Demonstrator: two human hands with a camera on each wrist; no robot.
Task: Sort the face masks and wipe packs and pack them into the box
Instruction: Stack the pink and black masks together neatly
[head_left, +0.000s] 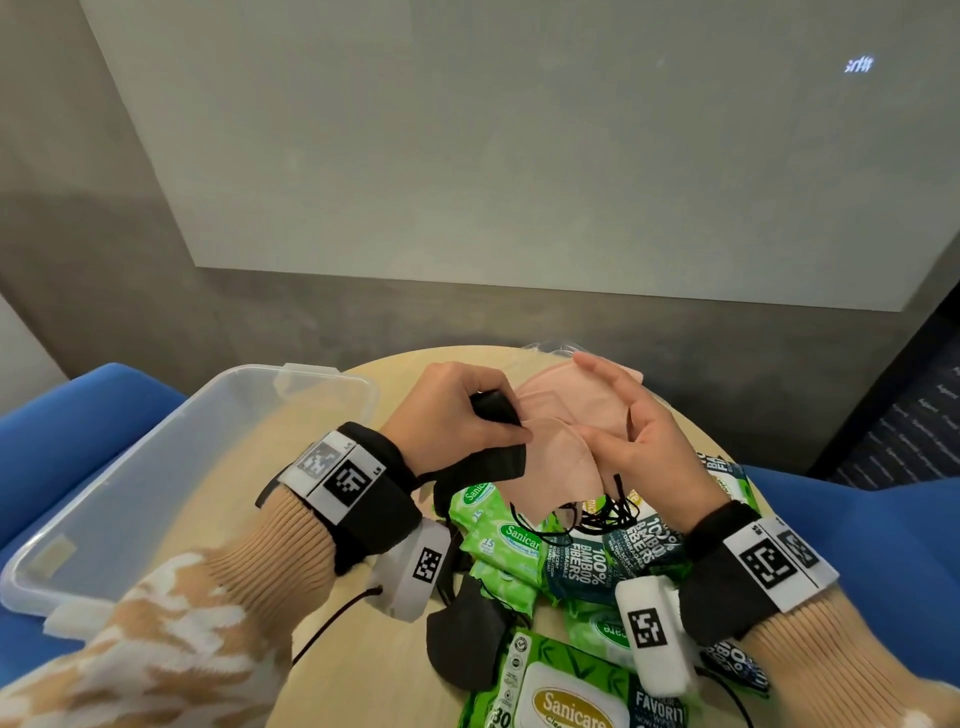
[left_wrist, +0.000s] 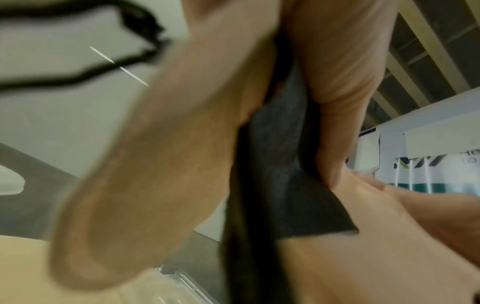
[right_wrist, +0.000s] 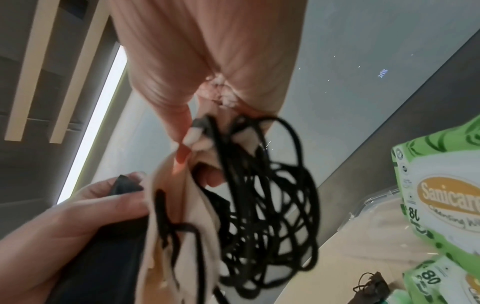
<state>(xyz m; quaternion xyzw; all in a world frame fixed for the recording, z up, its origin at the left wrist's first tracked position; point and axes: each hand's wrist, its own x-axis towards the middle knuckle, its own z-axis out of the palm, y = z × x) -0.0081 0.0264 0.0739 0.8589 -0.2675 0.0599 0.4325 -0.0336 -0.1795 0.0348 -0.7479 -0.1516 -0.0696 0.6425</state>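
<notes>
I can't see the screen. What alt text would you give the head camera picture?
Two hands sort face masks above a round table: the left hand grips a black mask, the right hand holds pink masks. Green wipe packs lie below, a clear plastic box at left.

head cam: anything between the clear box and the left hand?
Only bare table between the clear box and the left hand, which grips black masks; head view.
</notes>
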